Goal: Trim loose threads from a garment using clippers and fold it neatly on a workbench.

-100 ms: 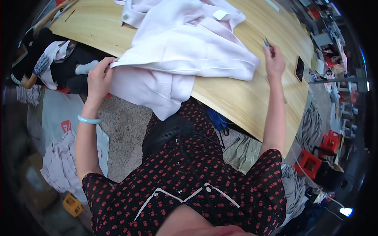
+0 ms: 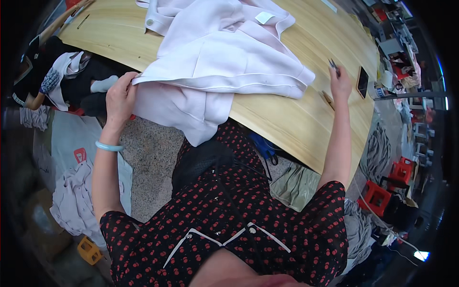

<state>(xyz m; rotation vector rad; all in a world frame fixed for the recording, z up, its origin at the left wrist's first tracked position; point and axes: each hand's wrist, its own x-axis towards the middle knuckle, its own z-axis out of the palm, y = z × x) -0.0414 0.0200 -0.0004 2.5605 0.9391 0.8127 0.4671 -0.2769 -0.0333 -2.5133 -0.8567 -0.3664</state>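
A pale pink knit garment (image 2: 210,62) with a button and a small white label lies bunched on the wooden table, part of it draping over the near edge. My left hand (image 2: 119,98) pinches its ribbed border at the left end, pulling that edge out in a line. My right hand (image 2: 340,87) is over the table to the right of the garment, apart from it. It is closed round a small pair of thread snips (image 2: 334,68), whose pointed tips face away from me.
On the wooden table (image 2: 296,129), a phone (image 2: 363,82) and a small brown tool (image 2: 327,100) lie by my right hand. Another person (image 2: 36,81) with a patterned glove sits at left. Red stools (image 2: 375,197), a yellow stool (image 2: 89,250) and piled garments (image 2: 76,198) stand around.
My right hand has shifted right with the snips, farther from the garment. The brown tool on the table now shows more. My left hand keeps its pinch on the garment.
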